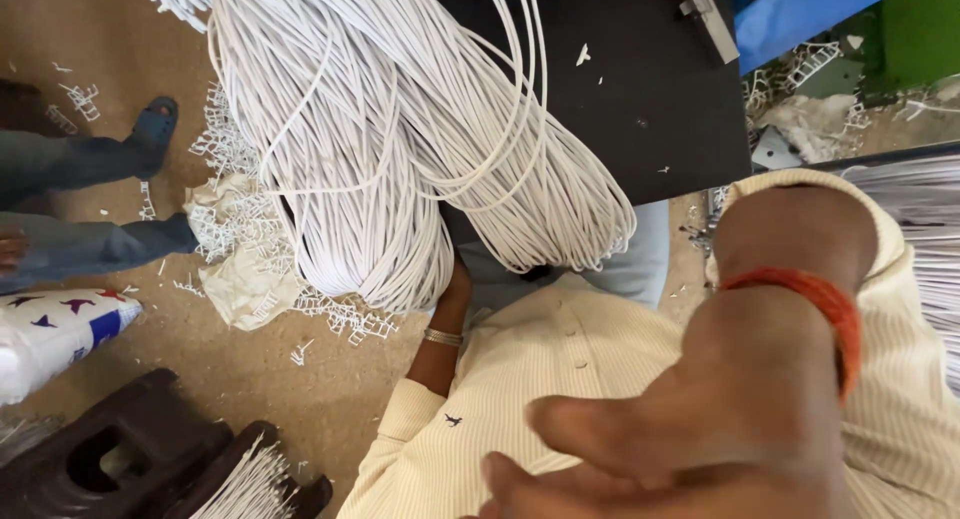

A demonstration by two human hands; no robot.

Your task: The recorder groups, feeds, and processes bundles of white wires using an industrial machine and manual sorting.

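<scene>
reaching under a big bundle of white cords draped off a black table, the left hand is hidden, its grip impossible to tell. close to the camera, the right hand hangs loosely spread, holding nothing.

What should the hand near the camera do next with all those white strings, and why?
Probably reach down to the big bundle of white cords. The right hand is up close to the camera, open and holding nothing. The left hand is mostly hidden under the bundle, which droops off the dark table. A second hand would likely steady it.
</scene>
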